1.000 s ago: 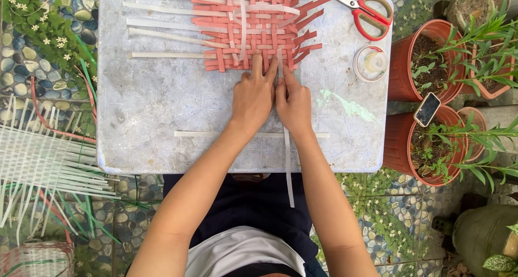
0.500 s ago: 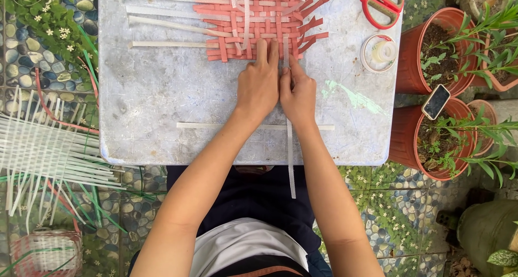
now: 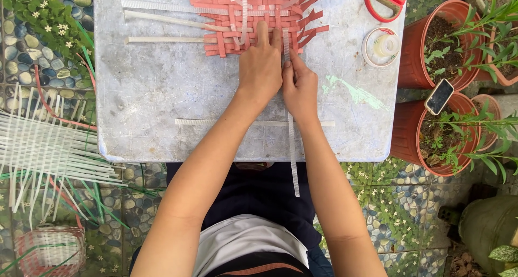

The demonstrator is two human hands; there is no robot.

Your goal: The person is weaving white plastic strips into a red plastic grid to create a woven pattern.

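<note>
Left hand (image 3: 260, 69) flat, fingers extended, pressing the pink mat (image 3: 253, 18). Right hand (image 3: 300, 85) fingers pinched on the white strip (image 3: 292, 147) beside the left fingertips.

One screen: a phone (image 3: 438, 97), slim dark rectangle with a pale edge, propped tilted on the rim of a terracotta pot (image 3: 415, 142) just right of the surface (image 3: 162, 93); its glass is dark, reflecting light, display content not readable; one package-like item: a round clear tape roll or tub (image 3: 382, 46) with a white rim, lying on the surface's far right part; no labels or signs visible.
</note>
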